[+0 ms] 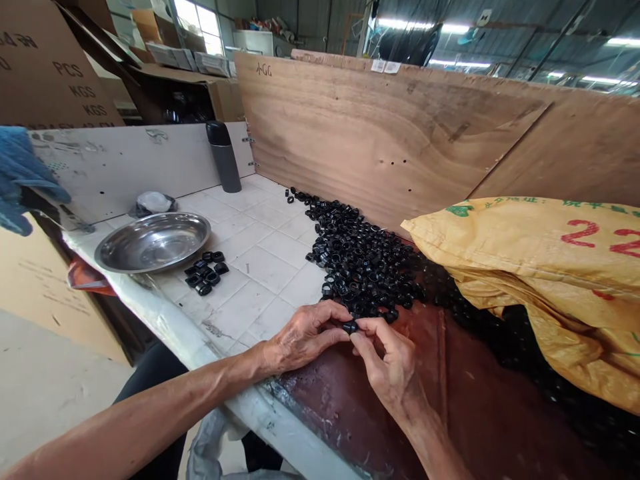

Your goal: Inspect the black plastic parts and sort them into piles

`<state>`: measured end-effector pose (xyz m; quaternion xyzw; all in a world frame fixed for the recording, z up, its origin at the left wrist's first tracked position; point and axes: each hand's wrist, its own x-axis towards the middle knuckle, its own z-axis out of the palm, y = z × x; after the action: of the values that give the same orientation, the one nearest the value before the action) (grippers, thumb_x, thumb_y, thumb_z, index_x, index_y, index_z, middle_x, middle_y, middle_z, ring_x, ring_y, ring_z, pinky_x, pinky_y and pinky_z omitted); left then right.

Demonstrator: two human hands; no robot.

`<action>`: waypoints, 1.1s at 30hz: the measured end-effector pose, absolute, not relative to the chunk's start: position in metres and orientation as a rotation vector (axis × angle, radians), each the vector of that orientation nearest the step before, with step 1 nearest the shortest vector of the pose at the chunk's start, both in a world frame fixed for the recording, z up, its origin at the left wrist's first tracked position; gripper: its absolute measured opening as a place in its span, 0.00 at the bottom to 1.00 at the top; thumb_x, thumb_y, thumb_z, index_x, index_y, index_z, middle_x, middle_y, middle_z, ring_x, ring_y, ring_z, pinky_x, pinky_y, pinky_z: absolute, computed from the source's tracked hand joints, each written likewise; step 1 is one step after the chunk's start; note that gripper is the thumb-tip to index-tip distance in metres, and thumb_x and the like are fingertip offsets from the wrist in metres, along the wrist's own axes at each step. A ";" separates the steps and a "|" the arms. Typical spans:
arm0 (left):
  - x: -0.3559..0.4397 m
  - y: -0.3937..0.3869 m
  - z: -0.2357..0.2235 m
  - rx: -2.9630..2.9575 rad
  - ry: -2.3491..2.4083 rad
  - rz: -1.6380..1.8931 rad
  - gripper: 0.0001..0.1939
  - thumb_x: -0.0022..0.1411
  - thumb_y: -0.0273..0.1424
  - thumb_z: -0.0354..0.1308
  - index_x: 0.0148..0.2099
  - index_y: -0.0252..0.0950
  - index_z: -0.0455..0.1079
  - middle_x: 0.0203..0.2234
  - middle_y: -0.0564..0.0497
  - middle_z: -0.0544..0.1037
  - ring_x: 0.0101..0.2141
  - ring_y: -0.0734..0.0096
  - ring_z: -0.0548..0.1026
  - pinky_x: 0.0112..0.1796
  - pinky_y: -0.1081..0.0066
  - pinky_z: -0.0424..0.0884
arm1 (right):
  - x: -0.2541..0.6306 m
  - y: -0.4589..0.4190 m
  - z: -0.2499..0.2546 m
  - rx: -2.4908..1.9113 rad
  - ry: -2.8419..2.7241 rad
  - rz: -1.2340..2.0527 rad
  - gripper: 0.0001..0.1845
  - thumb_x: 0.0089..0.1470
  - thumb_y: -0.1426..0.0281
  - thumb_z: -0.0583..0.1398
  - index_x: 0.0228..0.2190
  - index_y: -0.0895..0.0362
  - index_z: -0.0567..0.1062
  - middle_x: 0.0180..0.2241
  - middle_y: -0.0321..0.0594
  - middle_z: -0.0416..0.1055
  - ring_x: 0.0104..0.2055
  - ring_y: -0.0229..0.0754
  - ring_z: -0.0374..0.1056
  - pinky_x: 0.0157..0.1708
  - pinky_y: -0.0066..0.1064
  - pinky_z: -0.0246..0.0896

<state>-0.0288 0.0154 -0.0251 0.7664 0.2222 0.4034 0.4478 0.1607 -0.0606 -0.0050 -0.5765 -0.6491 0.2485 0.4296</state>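
Between the fingertips of both hands is a small black plastic ring [351, 327]. My left hand [307, 337] pinches it from the left, thumb below and fingers above. From the other side, my right hand [387, 353] grips it between thumb and forefinger. Just beyond the hands spreads a large pile of similar black rings [365, 260], reaching back along the wooden board. A small group of black rings [205, 272] lies apart on the white tiled surface to the left, beside a shallow metal bowl [153, 241].
A dark thermos bottle [224, 157] stands in the back left corner. Tall wooden boards [370, 127] wall the far side. A yellow woven sack [540, 253] lies at the right over more black pieces. A blue cloth [25, 173] hangs at the left edge, near cardboard boxes [45, 73].
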 end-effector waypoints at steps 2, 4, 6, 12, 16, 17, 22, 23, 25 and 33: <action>-0.030 0.016 -0.027 2.023 0.509 1.022 0.11 0.69 0.33 0.59 0.52 0.36 0.71 0.45 0.45 0.79 0.46 0.66 0.79 0.49 0.66 0.76 | 0.159 -0.061 -0.005 -1.505 -1.549 0.746 0.10 0.63 0.61 0.59 0.38 0.55 0.75 0.27 0.37 0.75 0.28 0.40 0.73 0.31 0.29 0.68; -0.031 0.016 -0.029 2.179 0.435 1.041 0.12 0.70 0.30 0.56 0.55 0.36 0.68 0.46 0.43 0.78 0.48 0.65 0.78 0.49 0.65 0.76 | 0.156 -0.061 -0.003 -1.562 -1.412 0.950 0.12 0.61 0.59 0.59 0.35 0.55 0.74 0.23 0.35 0.74 0.25 0.39 0.72 0.28 0.28 0.67; -0.033 0.015 -0.029 2.321 0.355 1.033 0.13 0.71 0.27 0.54 0.56 0.36 0.65 0.47 0.41 0.77 0.50 0.64 0.77 0.50 0.64 0.76 | 0.154 -0.060 -0.002 -1.576 -1.210 1.190 0.15 0.58 0.57 0.60 0.31 0.56 0.73 0.19 0.33 0.71 0.20 0.37 0.69 0.22 0.26 0.64; -0.034 0.011 -0.031 2.524 0.277 0.934 0.12 0.72 0.25 0.49 0.55 0.35 0.65 0.48 0.38 0.77 0.49 0.62 0.78 0.49 0.62 0.77 | 0.148 -0.060 -0.004 -1.525 -0.826 1.609 0.21 0.47 0.53 0.66 0.22 0.56 0.68 0.17 0.31 0.68 0.12 0.31 0.61 0.12 0.23 0.51; -0.034 0.010 -0.030 2.508 0.297 0.917 0.10 0.70 0.24 0.50 0.51 0.36 0.67 0.48 0.39 0.78 0.49 0.62 0.78 0.50 0.64 0.76 | 0.153 -0.062 0.003 -1.538 -0.873 1.691 0.22 0.49 0.51 0.63 0.22 0.56 0.68 0.17 0.32 0.68 0.11 0.31 0.58 0.11 0.23 0.48; -0.034 0.010 -0.028 2.480 0.298 0.895 0.10 0.69 0.24 0.51 0.50 0.36 0.67 0.47 0.40 0.78 0.48 0.63 0.78 0.49 0.65 0.75 | 0.157 -0.062 0.006 -1.576 -0.956 1.661 0.22 0.51 0.50 0.62 0.21 0.56 0.68 0.16 0.32 0.67 0.11 0.31 0.57 0.12 0.23 0.46; -0.037 0.009 -0.013 2.476 0.361 0.599 0.07 0.63 0.34 0.61 0.41 0.37 0.71 0.31 0.50 0.77 0.32 0.68 0.76 0.36 0.72 0.70 | 0.183 -0.054 0.000 -1.809 -1.464 0.992 0.16 0.56 0.58 0.62 0.24 0.54 0.68 0.18 0.31 0.67 0.17 0.35 0.63 0.19 0.26 0.54; -0.038 0.009 -0.011 2.488 0.398 0.557 0.10 0.63 0.38 0.62 0.37 0.37 0.71 0.28 0.51 0.76 0.29 0.70 0.74 0.33 0.72 0.68 | 0.185 -0.051 -0.006 -1.816 -1.522 0.829 0.11 0.55 0.61 0.63 0.27 0.53 0.70 0.20 0.32 0.68 0.20 0.36 0.65 0.22 0.27 0.58; -0.038 0.009 -0.007 2.488 0.531 0.536 0.19 0.66 0.44 0.60 0.28 0.36 0.68 0.22 0.53 0.72 0.24 0.73 0.69 0.28 0.73 0.62 | 0.186 -0.047 -0.019 -1.779 -1.636 0.568 0.07 0.53 0.66 0.64 0.34 0.54 0.72 0.27 0.35 0.71 0.24 0.38 0.67 0.27 0.29 0.62; -0.036 0.018 -0.024 2.352 1.197 0.648 0.15 0.59 0.40 0.66 0.34 0.37 0.65 0.25 0.56 0.71 0.24 0.74 0.66 0.28 0.72 0.59 | 0.175 -0.047 -0.034 -1.663 -1.878 0.330 0.03 0.59 0.73 0.58 0.33 0.54 0.70 0.33 0.39 0.69 0.30 0.39 0.67 0.32 0.30 0.62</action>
<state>-0.0362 0.0184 -0.0244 0.8462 0.4305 0.2332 0.2103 0.1749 -0.0472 -0.0343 -0.6268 -0.7077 0.1246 0.3012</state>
